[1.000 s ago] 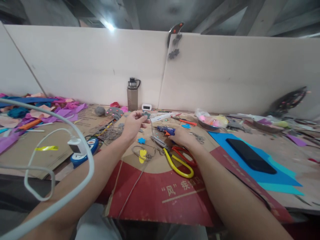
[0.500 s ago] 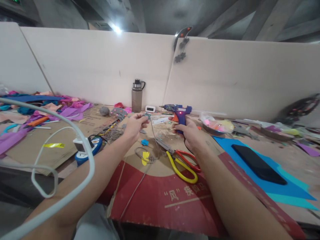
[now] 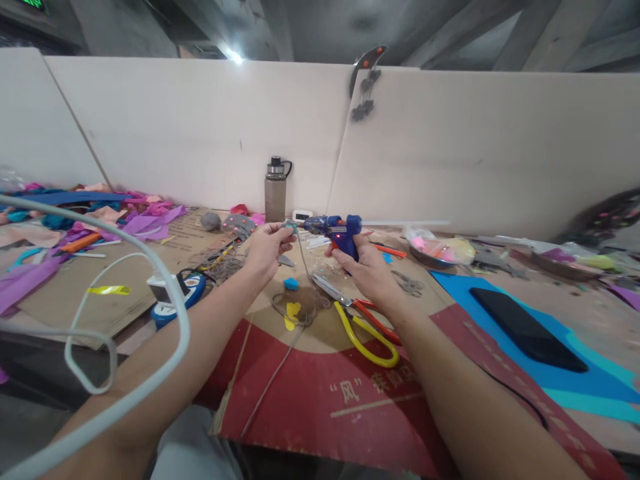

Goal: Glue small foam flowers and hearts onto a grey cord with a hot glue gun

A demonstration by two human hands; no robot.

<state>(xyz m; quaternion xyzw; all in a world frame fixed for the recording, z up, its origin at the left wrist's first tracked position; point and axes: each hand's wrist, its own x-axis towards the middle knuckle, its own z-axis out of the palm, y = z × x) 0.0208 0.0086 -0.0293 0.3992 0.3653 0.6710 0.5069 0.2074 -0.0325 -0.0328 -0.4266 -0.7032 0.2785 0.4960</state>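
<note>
My left hand (image 3: 265, 250) pinches a small grey-green piece (image 3: 290, 225) from which a grey cord (image 3: 303, 257) hangs. My right hand (image 3: 367, 267) is wrapped round the handle of a blue glue gun (image 3: 333, 227), which has a red light lit on its side. The gun's nozzle points left, at the piece or very close to it; whether they touch is unclear. Below the hands lie a blue flower shape (image 3: 291, 285), a yellow cut-out (image 3: 291, 315), loops of the cord, and scissors (image 3: 367, 330) with one yellow and one red handle.
A bottle (image 3: 275, 190) and a small white display (image 3: 302, 215) stand at the back. Coloured scraps (image 3: 100, 223) cover the left. A white cable (image 3: 186, 320) arches over my left forearm. On the right are a black phone (image 3: 527, 329) on blue sheets and a bowl (image 3: 435, 255) of bagged pieces.
My right hand has brought the glue gun left and slightly down, so its nozzle is now by the piece in my left hand. The left hand's pinch has hardly moved.
</note>
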